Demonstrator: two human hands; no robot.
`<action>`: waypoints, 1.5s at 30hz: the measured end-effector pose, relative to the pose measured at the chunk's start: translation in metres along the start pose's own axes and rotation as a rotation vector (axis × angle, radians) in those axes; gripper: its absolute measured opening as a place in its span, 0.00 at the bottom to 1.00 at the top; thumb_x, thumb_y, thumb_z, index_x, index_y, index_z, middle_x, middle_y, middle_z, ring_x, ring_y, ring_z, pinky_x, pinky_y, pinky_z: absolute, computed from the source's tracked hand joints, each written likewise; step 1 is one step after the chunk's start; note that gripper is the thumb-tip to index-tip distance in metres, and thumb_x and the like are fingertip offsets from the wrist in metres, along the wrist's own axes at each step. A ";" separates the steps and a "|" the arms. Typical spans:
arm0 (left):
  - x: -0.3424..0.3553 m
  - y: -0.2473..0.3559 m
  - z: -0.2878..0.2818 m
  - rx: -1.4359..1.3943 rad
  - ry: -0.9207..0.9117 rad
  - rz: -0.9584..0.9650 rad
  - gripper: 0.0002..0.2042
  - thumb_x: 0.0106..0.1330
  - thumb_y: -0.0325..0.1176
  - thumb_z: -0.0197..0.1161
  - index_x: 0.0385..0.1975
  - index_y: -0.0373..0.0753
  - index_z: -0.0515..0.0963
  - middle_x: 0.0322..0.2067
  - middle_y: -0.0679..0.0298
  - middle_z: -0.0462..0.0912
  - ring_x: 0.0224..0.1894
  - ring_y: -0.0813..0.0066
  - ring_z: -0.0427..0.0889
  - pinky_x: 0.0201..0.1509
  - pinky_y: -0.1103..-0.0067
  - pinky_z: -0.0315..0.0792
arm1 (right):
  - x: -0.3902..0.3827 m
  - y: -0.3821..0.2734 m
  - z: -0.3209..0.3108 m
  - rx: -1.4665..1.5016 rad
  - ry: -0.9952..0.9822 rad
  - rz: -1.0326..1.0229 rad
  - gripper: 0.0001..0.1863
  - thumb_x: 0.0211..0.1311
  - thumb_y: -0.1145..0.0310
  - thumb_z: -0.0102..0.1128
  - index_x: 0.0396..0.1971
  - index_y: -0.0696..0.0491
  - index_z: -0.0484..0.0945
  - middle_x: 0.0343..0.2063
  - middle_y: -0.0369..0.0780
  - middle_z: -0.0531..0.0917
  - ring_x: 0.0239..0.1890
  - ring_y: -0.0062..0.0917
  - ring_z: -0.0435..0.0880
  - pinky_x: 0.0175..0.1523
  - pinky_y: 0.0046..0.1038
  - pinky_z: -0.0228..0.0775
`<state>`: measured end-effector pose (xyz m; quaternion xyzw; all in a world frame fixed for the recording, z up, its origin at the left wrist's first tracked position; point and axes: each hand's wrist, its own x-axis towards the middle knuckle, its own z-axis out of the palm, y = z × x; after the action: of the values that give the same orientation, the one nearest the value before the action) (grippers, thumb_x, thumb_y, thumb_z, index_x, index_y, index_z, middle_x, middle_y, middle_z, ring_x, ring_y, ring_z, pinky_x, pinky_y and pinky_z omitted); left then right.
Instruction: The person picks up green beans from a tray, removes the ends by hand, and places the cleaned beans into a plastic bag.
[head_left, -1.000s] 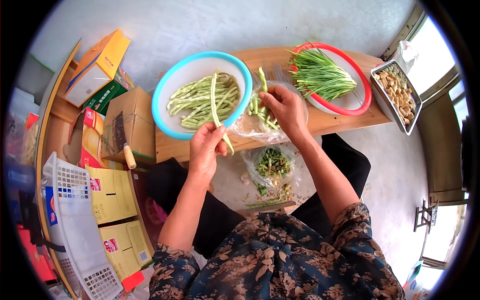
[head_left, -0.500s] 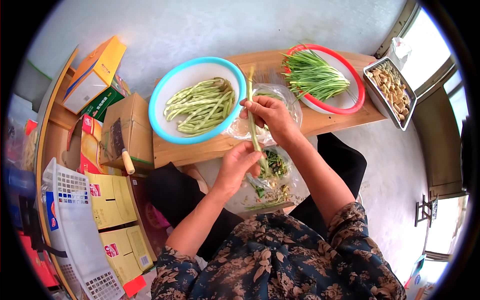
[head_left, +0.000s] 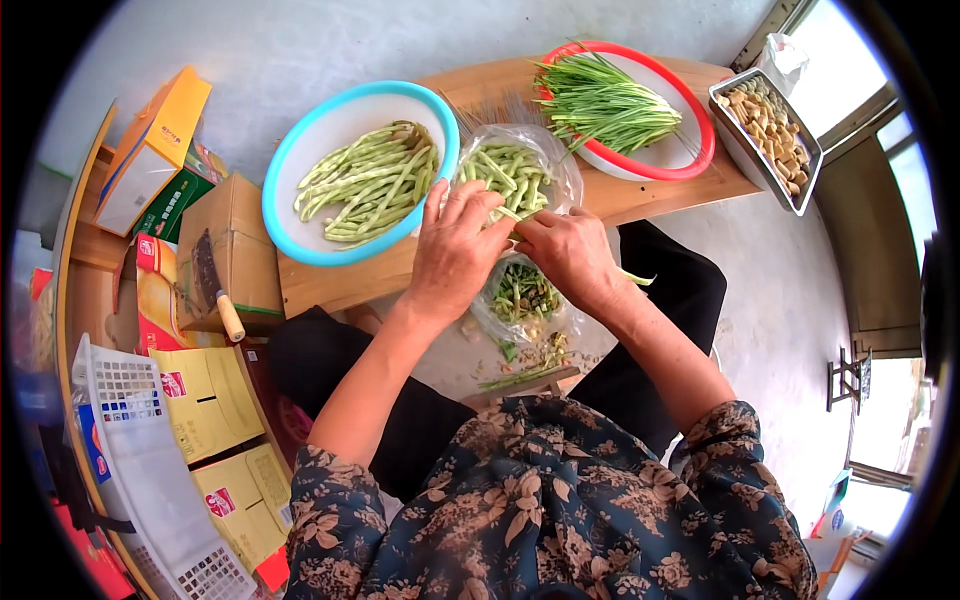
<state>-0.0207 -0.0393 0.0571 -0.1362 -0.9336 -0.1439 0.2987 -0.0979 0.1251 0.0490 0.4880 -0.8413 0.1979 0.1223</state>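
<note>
My left hand (head_left: 455,245) and my right hand (head_left: 572,255) nearly meet at the front edge of the table, fingers closed on one long green bean (head_left: 638,278). Part of the bean shows between the fingertips, and its other end pokes out past my right hand. Just beyond them is a clear plastic bag (head_left: 570,172) holding short bean pieces (head_left: 512,168). Whole green beans (head_left: 375,185) lie in a white basin with a light-blue rim (head_left: 283,215) to the left. Below my hands, a plastic bag of green scraps (head_left: 525,295) sits near the floor.
A red-rimmed basin (head_left: 708,130) of green chives (head_left: 615,105) stands at the right, beside a metal tray (head_left: 800,205) of brown chunks. At left, a knife (head_left: 225,300) with a wooden handle leans by a cardboard box (head_left: 235,245). A white plastic basket (head_left: 150,470) is nearer.
The bean stood upright between my hands; now it lies across them. My left hand has moved up, my right has come lower, and the bag of bean pieces shows more. The view has shifted slightly.
</note>
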 end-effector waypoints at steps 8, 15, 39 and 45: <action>-0.004 0.001 0.022 -0.071 -0.067 -0.049 0.07 0.48 0.27 0.68 0.29 0.41 0.81 0.27 0.70 0.75 0.39 0.70 0.74 0.64 0.59 0.56 | -0.012 0.007 0.005 -0.062 0.000 -0.060 0.10 0.48 0.63 0.66 0.24 0.50 0.75 0.19 0.35 0.76 0.25 0.30 0.78 0.34 0.32 0.69; -0.029 0.007 0.058 -0.661 -0.020 -0.481 0.06 0.57 0.27 0.65 0.34 0.37 0.82 0.31 0.65 0.79 0.34 0.75 0.77 0.44 0.78 0.69 | -0.031 0.000 0.020 0.472 0.203 0.319 0.07 0.50 0.71 0.66 0.29 0.56 0.81 0.22 0.41 0.81 0.22 0.28 0.80 0.30 0.29 0.70; -0.046 0.027 0.119 -0.596 -0.294 -0.499 0.11 0.59 0.33 0.63 0.39 0.37 0.81 0.30 0.61 0.77 0.30 0.69 0.78 0.36 0.76 0.71 | -0.120 0.080 -0.024 1.446 0.678 0.919 0.11 0.66 0.65 0.56 0.41 0.58 0.76 0.36 0.41 0.84 0.24 0.16 0.76 0.33 0.17 0.68; -0.033 0.055 0.104 -0.740 -0.387 -0.409 0.11 0.59 0.35 0.65 0.39 0.37 0.82 0.27 0.63 0.75 0.28 0.73 0.75 0.34 0.78 0.69 | -0.119 0.074 -0.012 1.533 0.701 0.915 0.11 0.65 0.65 0.56 0.40 0.57 0.77 0.36 0.42 0.84 0.25 0.17 0.76 0.34 0.17 0.67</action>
<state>-0.0297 0.0426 -0.0331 -0.0713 -0.8656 -0.4954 0.0157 -0.1033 0.2550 -0.0034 -0.0275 -0.5077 0.8579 -0.0746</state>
